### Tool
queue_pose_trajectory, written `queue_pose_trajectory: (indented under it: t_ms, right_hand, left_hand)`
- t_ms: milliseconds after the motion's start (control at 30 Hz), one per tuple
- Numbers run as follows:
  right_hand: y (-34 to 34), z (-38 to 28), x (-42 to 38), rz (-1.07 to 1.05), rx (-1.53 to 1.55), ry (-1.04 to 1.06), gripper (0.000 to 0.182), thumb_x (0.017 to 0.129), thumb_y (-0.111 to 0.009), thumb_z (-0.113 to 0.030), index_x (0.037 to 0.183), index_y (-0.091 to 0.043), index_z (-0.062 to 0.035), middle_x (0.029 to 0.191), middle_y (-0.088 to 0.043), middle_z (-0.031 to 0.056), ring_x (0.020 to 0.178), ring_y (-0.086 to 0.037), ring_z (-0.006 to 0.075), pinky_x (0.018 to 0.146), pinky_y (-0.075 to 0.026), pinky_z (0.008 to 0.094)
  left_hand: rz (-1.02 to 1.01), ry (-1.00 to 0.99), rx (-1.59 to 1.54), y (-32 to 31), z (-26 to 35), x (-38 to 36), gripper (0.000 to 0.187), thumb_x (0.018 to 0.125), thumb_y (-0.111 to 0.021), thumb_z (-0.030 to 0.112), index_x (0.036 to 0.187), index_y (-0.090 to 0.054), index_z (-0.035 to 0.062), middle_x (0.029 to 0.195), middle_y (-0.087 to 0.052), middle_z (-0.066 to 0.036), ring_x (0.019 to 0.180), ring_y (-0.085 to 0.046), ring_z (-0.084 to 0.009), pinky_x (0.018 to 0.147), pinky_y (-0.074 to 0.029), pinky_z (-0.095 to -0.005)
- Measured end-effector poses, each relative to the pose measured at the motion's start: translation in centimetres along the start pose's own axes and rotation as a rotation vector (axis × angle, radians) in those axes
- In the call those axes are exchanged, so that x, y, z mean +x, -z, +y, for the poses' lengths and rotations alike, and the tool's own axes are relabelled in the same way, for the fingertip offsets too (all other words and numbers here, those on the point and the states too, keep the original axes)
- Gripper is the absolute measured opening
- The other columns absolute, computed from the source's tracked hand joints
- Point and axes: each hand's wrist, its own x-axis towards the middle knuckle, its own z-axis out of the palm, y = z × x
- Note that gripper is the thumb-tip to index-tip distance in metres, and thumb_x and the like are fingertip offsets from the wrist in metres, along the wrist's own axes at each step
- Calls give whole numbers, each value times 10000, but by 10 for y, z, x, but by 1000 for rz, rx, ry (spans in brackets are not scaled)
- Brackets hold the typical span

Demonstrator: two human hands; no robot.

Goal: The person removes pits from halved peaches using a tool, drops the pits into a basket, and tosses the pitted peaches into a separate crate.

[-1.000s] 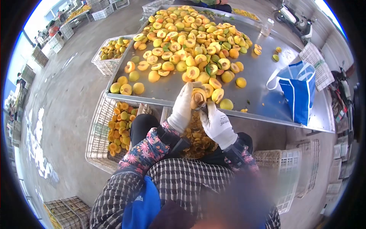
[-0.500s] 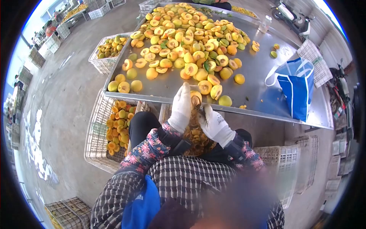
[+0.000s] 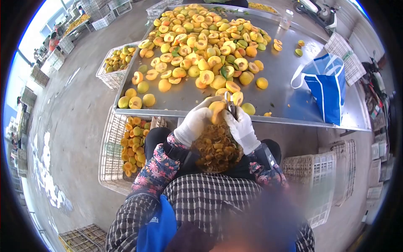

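Note:
In its white glove, my left hand grips a yellow peach half at the table's front edge, fingers curled round its far side. My gloved right hand is closed on a small metal pitting tool, whose looped end points up right beside the fruit. Below both hands, between my knees, sits a heap of brown peach pits and scraps. Many halved peaches, some with pits showing, are piled on the metal table beyond my fingers.
A crate of hollowed peach halves stands on the floor to my left, another fruit crate beside the table. A blue bag and a clear bottle stand on the table's right. White crates are at my right.
The peach half has turned so its cut face no longer faces me. My right hand has raised the tool's looped end beside it, and my left fingers have curled lower.

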Motion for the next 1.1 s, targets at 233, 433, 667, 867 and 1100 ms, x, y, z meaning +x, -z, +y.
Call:
queue_pose_trajectory:
  t_ms: [233, 433, 667, 867, 1100]
  right_hand:
    - [-6, 0, 6, 193, -405, 236, 259, 888, -653, -174, 1059, -577, 5, 870, -658, 226, 807, -644, 407, 676, -507, 424]
    - [-11, -5, 4, 117, -344, 369, 178, 917, -643, -147, 940, -540, -5, 674, -560, 82, 546, -562, 161, 521, -433, 315]
    - [12, -11, -15, -150, -89, 150, 379, 977, -566, -310, 1152, -514, 22, 826, -632, 218, 789, -632, 384, 656, -473, 401]
    - [-5, -13, -23, -75, -394, 236, 373, 977, -543, -277, 1169, -482, 38, 824, -619, 303, 778, -606, 476, 641, -457, 519]
    - [-17, -5, -35, -111, -306, 270, 333, 980, -529, -187, 1193, -454, 57, 834, -628, 272, 794, -619, 454, 649, -468, 482]
  left_hand:
    - [135, -109, -296, -9, -32, 12, 463, 1001, -462, 261, 1405, -424, 38, 1280, -571, -80, 1125, -561, -203, 975, -453, -334]
    - [401, -162, -294, -21, -39, 19, 404, 1041, -427, 321, 1329, -488, 44, 1247, -575, -95, 1121, -561, -195, 955, -471, -315]
    - [317, -157, -521, -3, -30, 16, 515, 899, -516, 237, 1378, -464, 55, 1280, -575, -154, 1179, -563, -305, 1013, -468, -471]
    - [294, -169, -558, -11, -31, 15, 455, 919, -535, 258, 1309, -497, 28, 1279, -565, -179, 1160, -558, -345, 1022, -456, -516]
    - [471, -90, -546, -21, -29, 10, 364, 989, -528, 371, 1151, -548, 45, 1100, -640, -145, 1012, -625, -303, 892, -536, -453]
